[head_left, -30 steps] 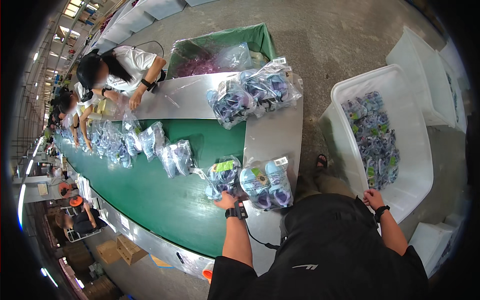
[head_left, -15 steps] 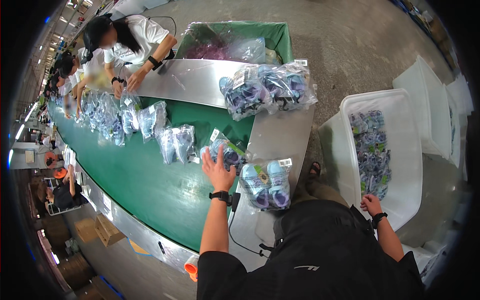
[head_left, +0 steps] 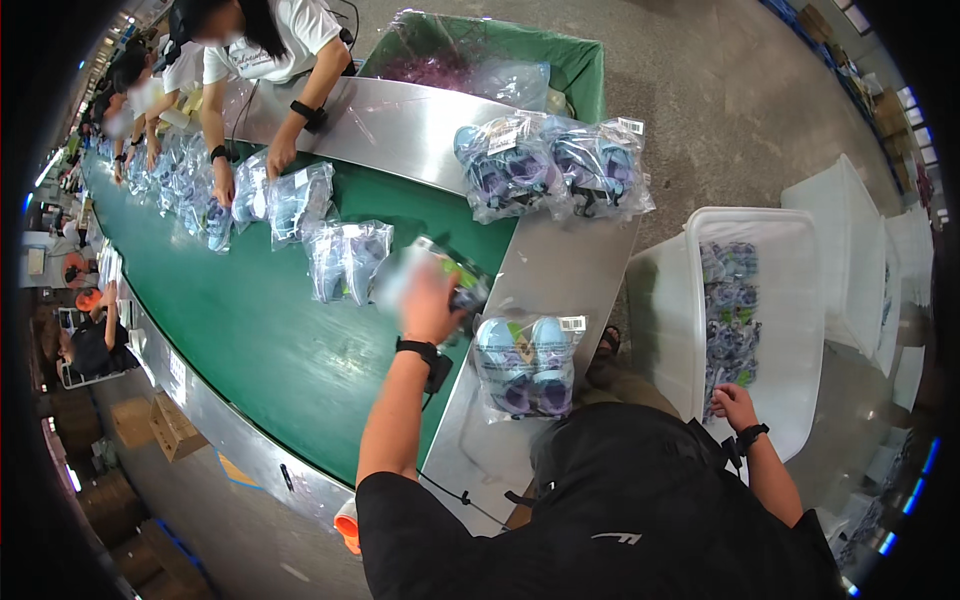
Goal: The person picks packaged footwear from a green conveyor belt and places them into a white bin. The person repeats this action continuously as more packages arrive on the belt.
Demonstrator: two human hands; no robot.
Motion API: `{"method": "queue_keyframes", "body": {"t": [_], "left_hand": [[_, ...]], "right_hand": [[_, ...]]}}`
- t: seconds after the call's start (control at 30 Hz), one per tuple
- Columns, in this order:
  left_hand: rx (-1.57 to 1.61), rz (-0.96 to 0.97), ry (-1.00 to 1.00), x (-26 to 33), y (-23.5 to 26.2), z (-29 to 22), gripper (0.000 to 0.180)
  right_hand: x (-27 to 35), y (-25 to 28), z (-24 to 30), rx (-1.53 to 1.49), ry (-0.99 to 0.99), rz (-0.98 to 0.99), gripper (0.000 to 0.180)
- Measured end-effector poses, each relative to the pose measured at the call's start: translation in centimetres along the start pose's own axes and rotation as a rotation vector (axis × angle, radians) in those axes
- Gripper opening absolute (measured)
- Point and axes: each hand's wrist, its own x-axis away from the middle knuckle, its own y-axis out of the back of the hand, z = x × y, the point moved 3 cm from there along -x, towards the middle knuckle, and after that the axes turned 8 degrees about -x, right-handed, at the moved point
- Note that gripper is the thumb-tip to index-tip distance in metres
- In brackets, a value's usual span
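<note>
I judged that the slippery plastic of the bagged shoes (head_left: 467, 284) on the belt could escape my left hand (head_left: 430, 308), whose fingers were too blurred to tell their grip. A careless wrist could also knock the neighbouring bagged pair (head_left: 526, 368) on the steel end plate (head_left: 565, 265). My right hand (head_left: 733, 404) was curled by the white bin (head_left: 785, 320); whether it pinched anything, I could not tell. The green conveyor belt (head_left: 290, 335) looked smooth; concrete floor (head_left: 700, 120) surrounded it, and a co-worker (head_left: 275, 50) leaned over the far side.

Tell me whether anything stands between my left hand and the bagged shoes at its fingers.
Nothing visible does: your left hand overlaps the bagged shoes in view, though blur hides any contact. Another bag lies nearer you on the metal edge, out of the way.
</note>
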Motion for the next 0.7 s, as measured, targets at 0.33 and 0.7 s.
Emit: {"method": "queue_keyframes", "body": {"t": [0.33, 0.7], "left_hand": [[-0.033, -0.226, 0.145, 1.1, -0.8, 3.1, 0.075], [0.706, -0.210, 0.963, 4.5, -9.5, 8.2, 0.096]], "right_hand": [[-0.9, -1.0, -0.9, 0.030, -0.030, 0.031, 0.026], [-0.9, -0.8, -2.1, -0.007, -0.046, 0.023, 0.024]]}}
